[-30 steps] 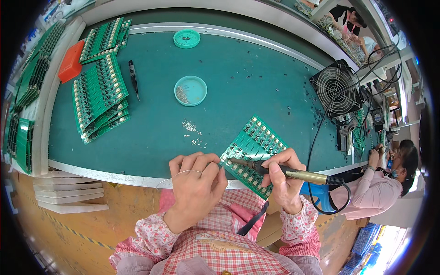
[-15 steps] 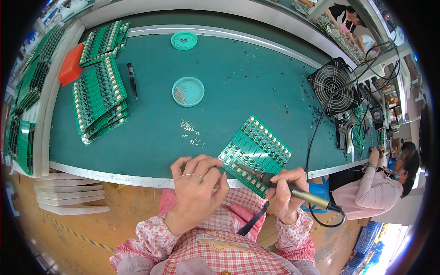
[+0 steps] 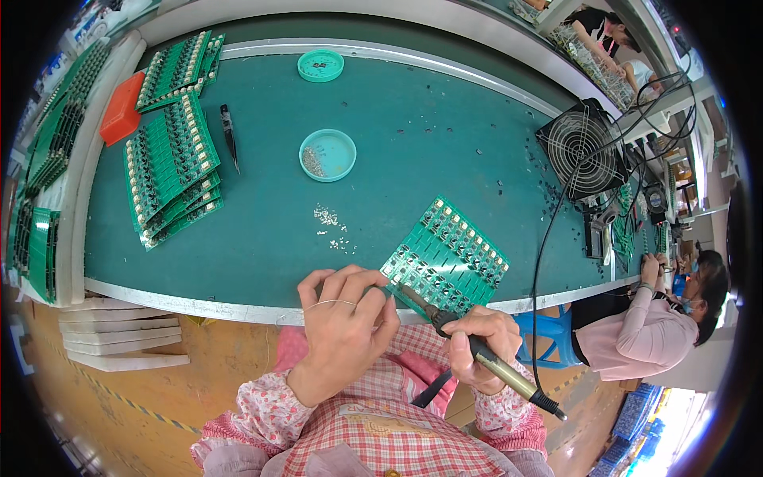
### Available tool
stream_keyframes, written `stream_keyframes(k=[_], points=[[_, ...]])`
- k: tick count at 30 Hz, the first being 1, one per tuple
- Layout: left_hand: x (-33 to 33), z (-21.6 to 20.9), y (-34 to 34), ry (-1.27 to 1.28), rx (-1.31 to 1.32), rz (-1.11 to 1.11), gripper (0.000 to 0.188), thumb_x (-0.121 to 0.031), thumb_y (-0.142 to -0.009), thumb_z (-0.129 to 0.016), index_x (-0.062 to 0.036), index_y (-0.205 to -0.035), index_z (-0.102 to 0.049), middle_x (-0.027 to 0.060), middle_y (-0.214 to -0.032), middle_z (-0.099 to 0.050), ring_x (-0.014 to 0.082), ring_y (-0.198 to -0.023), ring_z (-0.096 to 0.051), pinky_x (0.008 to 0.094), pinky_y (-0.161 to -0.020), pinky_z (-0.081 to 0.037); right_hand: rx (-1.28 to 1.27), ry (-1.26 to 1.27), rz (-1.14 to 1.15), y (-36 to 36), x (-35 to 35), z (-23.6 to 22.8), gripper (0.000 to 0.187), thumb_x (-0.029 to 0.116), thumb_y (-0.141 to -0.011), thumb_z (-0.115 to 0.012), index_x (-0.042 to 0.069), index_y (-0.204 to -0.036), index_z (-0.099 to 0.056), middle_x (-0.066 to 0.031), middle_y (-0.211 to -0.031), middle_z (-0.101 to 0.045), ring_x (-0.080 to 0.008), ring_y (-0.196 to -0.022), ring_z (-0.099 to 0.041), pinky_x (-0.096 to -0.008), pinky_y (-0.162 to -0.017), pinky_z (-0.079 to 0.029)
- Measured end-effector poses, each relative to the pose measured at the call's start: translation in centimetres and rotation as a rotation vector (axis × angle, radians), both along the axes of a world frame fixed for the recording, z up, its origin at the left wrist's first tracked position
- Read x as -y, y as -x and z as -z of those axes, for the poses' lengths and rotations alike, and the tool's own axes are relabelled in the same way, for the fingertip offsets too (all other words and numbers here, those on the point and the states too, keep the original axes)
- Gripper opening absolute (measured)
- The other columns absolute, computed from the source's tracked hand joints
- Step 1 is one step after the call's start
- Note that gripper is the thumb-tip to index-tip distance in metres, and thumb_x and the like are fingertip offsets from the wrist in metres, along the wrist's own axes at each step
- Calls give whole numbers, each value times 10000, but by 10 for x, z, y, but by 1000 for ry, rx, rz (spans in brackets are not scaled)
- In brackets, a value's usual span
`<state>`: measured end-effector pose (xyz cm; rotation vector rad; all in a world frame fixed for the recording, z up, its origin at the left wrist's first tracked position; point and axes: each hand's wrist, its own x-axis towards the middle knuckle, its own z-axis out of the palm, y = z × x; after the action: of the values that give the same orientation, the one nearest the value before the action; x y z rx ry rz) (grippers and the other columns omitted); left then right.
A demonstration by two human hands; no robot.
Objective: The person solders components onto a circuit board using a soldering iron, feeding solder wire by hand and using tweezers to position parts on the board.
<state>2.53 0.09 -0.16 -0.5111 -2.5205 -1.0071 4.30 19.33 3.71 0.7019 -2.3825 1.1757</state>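
My right hand (image 3: 486, 347) grips a soldering iron (image 3: 501, 367) by its dark and gold handle. The iron's tip reaches the left part of a green circuit board panel (image 3: 457, 258), which lies at the table's front edge with rows of white and black parts on it. My left hand (image 3: 347, 330) is closed beside the panel's left corner, its fingertips pinching a thin solder wire (image 3: 334, 302) that runs across the fingers. The wire's end lies close to the iron's tip; whether they touch is too small to tell.
A green dish (image 3: 327, 156) of tiny pale parts stands mid-table, with loose pale parts (image 3: 330, 222) nearby. Another dish (image 3: 320, 66) is behind it. Board stacks (image 3: 171, 163), tweezers (image 3: 229, 137) and an orange box (image 3: 122, 110) sit left. A fan (image 3: 582, 149) stands right; a co-worker (image 3: 640, 318) sits beyond.
The soldering iron and my right hand have shifted left and slightly down, the tip moving toward the panel's left corner. My left hand has hardly moved.
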Motion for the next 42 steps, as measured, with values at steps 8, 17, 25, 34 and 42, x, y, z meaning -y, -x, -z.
stream_keyframes(k=[8,17,25,34,42], points=[[1,1,0,8,3,-6,195,-59,-729,-738,-103,-717,-549,17,-1016,-654,230,-972,-625,436,-894,-373,-226,-191,-135,1,3,6,170,51,-652,-747,69,-799,-664,20,-558,-461,-114,-435,-475,-254,-401,-348],[1,1,0,-6,-1,3,187,-58,-728,-734,-96,-724,-551,13,-1021,-656,231,-964,-625,435,-890,-374,-315,-393,-191,-7,3,8,205,131,-659,-760,77,-838,-676,45,-559,-373,-96,-471,-443,-231,-444,-329],[3,2,0,-16,4,9,184,-58,-735,-733,-100,-725,-553,10,-1018,-656,229,-951,-626,429,-880,-375,-174,-135,-131,-6,-1,2,210,22,-644,-732,47,-841,-664,9,-557,-510,-123,-417,-480,-250,-398,-351],[1,-1,1,-13,20,-3,186,-63,-738,-734,-105,-707,-556,9,-1004,-652,233,-954,-616,423,-878,-373,358,282,174,0,-6,-9,139,109,-949,-603,-7,-877,-571,-53,-599,-631,-106,-486,-613,-245,-456,-463],[-1,-2,2,-4,24,-16,190,-66,-736,-739,-103,-701,-556,7,-995,-646,231,-949,-603,419,-859,-360,478,367,169,11,-3,-14,140,85,-958,-561,-25,-873,-567,-45,-629,-630,-81,-503,-597,-235,-480,-466]])
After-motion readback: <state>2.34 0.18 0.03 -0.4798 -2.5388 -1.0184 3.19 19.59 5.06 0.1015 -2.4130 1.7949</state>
